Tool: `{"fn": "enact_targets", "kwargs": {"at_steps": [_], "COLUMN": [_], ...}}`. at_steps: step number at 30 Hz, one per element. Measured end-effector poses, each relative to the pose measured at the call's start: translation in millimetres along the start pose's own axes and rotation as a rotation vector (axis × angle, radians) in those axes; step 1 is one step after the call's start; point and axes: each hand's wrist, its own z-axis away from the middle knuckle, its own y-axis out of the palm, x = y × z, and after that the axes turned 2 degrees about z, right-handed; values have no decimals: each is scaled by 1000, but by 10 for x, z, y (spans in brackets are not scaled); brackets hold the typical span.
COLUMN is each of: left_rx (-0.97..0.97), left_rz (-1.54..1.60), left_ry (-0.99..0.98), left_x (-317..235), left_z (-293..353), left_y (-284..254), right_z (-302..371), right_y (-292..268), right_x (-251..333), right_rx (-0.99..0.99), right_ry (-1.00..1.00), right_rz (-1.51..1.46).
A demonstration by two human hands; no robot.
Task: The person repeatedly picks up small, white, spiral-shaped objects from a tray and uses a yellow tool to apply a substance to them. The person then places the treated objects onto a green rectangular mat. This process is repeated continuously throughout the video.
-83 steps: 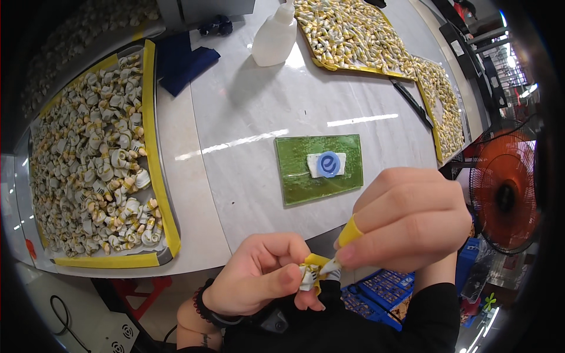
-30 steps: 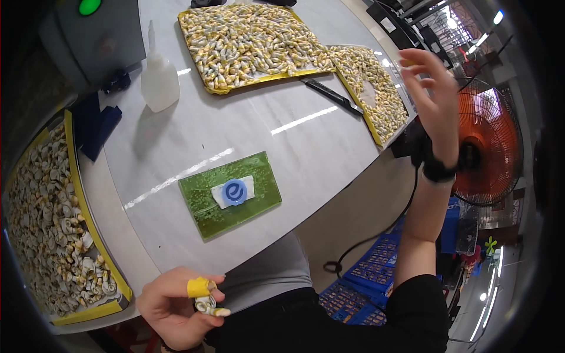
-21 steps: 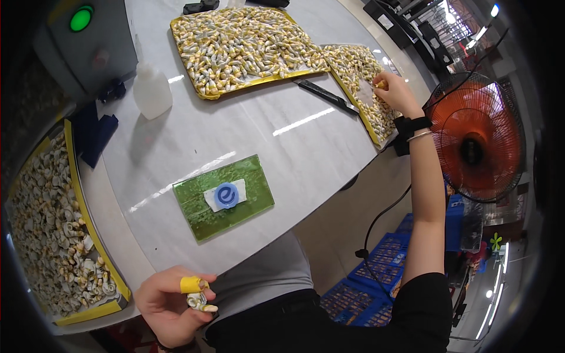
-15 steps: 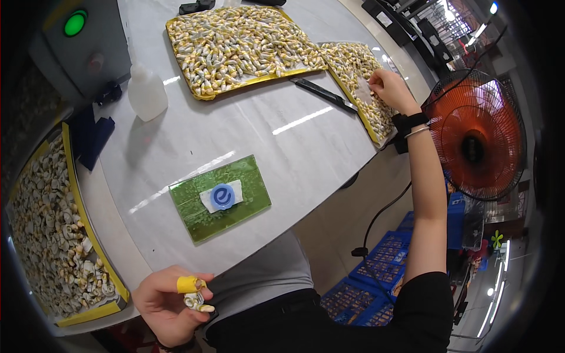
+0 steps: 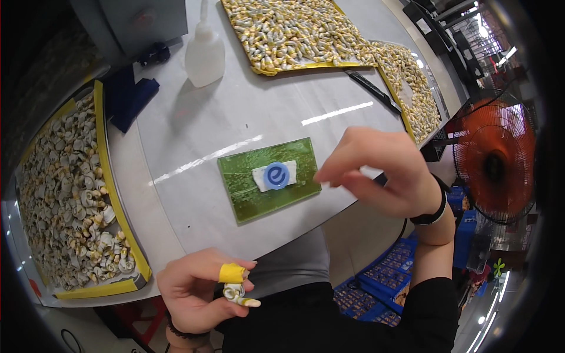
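Observation:
My left hand [image 5: 191, 288], low in the view, pinches a small curled piece [image 5: 235, 292] striped white, grey and yellow, with a pale tip pointing right. Yellow tape [image 5: 232, 273] wraps one of its fingers. My right hand [image 5: 385, 170] hovers by the right edge of a green rectangular plate [image 5: 247, 206]. Its thumb and fingers are drawn together; whatever lies between the fingertips is too small and blurred to make out. On the plate rests a white pad [image 5: 259, 179], and on that a round blue disc [image 5: 276, 175] with a dark curved mark.
A yellow-edged tray [image 5: 120, 220] of curled pieces lies at left. Farther off are a larger tray [image 5: 312, 69] and a smaller one [image 5: 397, 97] of slim striped pieces, with a black cutter knife [image 5: 372, 91] between. A squeeze bottle [image 5: 205, 59] stands behind; an orange fan [image 5: 494, 159] is at right.
My right hand has come back from the smaller far tray to beside the green plate. My left hand keeps its piece. The whole view has shifted, so the table's things appear farther right.

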Motion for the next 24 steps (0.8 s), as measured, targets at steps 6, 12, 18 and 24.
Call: {"fn": "enact_targets", "kwargs": {"at_steps": [6,12,18,24], "left_rx": [47,85,14,13], "left_rz": [34,67,-49,-42], "left_ry": [1,10,16,84], "left_x": [-15,10,7,29], "left_z": [-19,-20,-22,-17], "left_y": [-11,-41,23,20], "right_z": [-139,-238,-255,-267], "right_y": [187,204,256,362], "right_x": [-31,-79,-47,-59], "right_rx": [32,42,87,-4], "right_ry": [-23,-247,-279,-293], "right_rz": [178,400,594,565]}}
